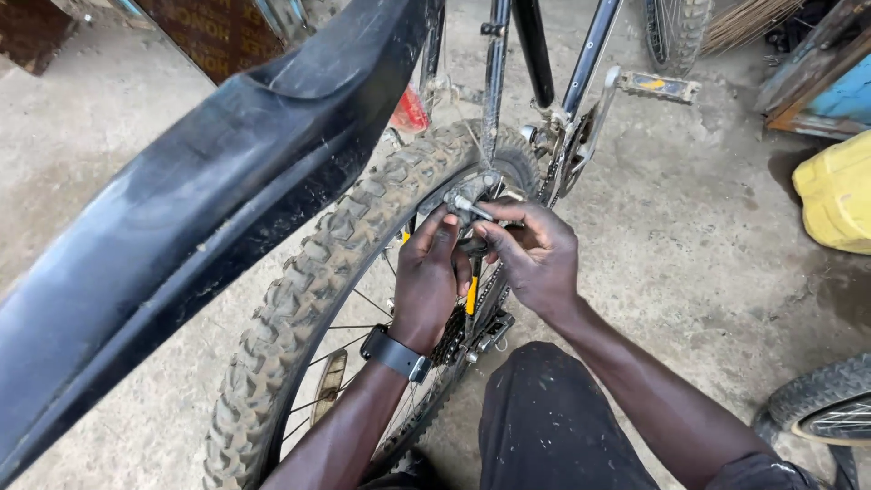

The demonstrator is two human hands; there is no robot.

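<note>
At the left, a long black mudguard (209, 209) crosses the view, close to the camera. Beside it stands the rear bicycle wheel, and its knobby tire (308, 290) is dusty. The left hand (426, 281), with a black watch (395, 354) on the wrist, rests over the wheel, and its fingers are curled closed around the part near the brake. Just above, a small silver brake bolt (470, 208) sticks out at the rim. The right hand (535, 254) touches it; thumb and fingers pinch closed on this bolt. Further right, 1 pedal (660, 87) is near the frame, and a yellow container (839, 191) stands on the concrete floor (708, 236).
</note>
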